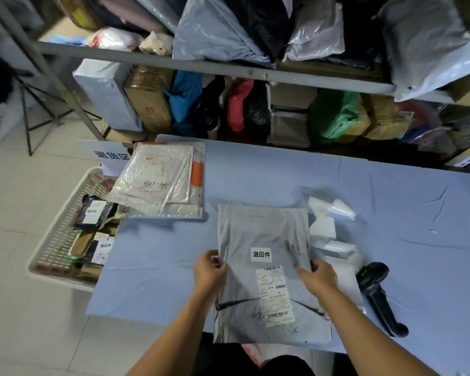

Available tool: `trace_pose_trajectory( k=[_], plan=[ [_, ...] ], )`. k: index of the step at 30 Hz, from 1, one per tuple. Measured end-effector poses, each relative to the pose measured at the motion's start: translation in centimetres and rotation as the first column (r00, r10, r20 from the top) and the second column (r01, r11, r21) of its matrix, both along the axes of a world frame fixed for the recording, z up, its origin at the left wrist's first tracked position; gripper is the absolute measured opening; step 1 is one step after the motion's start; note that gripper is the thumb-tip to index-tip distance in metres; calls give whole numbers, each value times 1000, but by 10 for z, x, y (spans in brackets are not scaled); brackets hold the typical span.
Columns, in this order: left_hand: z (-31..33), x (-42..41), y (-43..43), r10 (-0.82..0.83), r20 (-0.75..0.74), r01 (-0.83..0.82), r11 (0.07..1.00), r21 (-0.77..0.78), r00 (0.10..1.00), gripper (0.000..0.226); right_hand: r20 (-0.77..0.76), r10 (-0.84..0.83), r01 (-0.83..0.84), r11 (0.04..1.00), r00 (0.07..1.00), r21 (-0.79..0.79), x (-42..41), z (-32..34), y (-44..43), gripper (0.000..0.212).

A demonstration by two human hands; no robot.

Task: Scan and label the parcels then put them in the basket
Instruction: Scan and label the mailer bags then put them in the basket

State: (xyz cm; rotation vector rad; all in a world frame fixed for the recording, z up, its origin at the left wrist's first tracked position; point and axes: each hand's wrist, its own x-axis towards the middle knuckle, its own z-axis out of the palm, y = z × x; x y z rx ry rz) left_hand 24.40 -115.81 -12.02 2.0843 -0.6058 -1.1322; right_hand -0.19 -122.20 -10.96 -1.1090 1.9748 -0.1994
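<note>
While flat, parcel between both grips

The parcel lies on the table, scanner right, basket left.

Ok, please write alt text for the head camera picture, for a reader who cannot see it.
The left hand and right hand hold a grey parcel by its edges over a blue table. A black scanner lies to its right; a basket of parcels stands left.

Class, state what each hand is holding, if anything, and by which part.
Both hold the grey parcel: left hand grips its left edge, right hand its right edge.
</note>
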Motion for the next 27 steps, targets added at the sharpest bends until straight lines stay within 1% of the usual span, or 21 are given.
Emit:
trace_pose_trajectory(
  k=[3, 6, 9, 11, 14, 16, 18, 21, 24, 27],
  plan=[
    [15, 0, 18, 20, 52, -17, 998, -59, 998, 20, 127, 25, -27, 1000, 992, 9, -5, 4, 6, 25],
    [26, 8, 43, 58, 119, -42, 990, -132, 991, 20, 173, 81, -73, 996, 982, -54, 5, 10, 15, 17],
    [43, 20, 73, 124, 222, -81, 978, -191, 967, 27, 243, 99, -72, 990, 965, -118, 27, 17, 24, 24],
    [56, 33, 93, 172, 258, -112, 966, -232, 951, 32, 276, 148, -107, 982, 950, -157, 47, 25, 30, 28],
    [73, 58, 121, 278, 296, -193, 939, -285, 914, 34, 322, 220, -162, 967, 921, -197, 84, 38, 44, 28],
    [80, 80, 137, 346, 284, -250, 912, -324, 894, 32, 331, 262, -197, 956, 907, -217, 114, 44, 54, 29],
    [85, 106, 155, 382, 296, -289, 905, -313, 876, 31, 335, 302, -237, 946, 893, -222, 146, 48, 64, 31],
    [86, 153, 182, 397, 330, -301, 904, -304, 857, 34, 337, 352, -290, 931, 874, -221, 196, 55, 81, 31],
    [87, 204, 208, 411, 315, -322, 898, -299, 856, 39, 323, 400, -337, 912, 858, -236, 251, 58, 99, 31],
    [83, 264, 236, 450, 286, -358, 877, -320, 846, 37, 305, 444, -380, 891, 842, -248, 315, 59, 122, 32]
  ],
)
